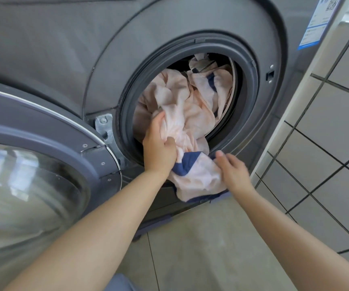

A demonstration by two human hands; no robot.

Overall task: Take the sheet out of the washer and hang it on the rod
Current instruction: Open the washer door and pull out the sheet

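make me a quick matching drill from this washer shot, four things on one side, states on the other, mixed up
1 pale pink sheet with navy trim
2 round glass washer door
3 left hand
4 right hand

a swung open
b grips a bunch of cloth
c spills over the drum's rim
d fingers relaxed on the hanging end

Pairs: 1-c, 2-a, 3-b, 4-d

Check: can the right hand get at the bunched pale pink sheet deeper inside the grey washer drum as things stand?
Probably yes. The round door is swung fully open to the left, and the right hand is already at the drum opening, on the sheet spilling over the rubber seal. Nothing blocks the opening; the left hand grips fabric off to one side.
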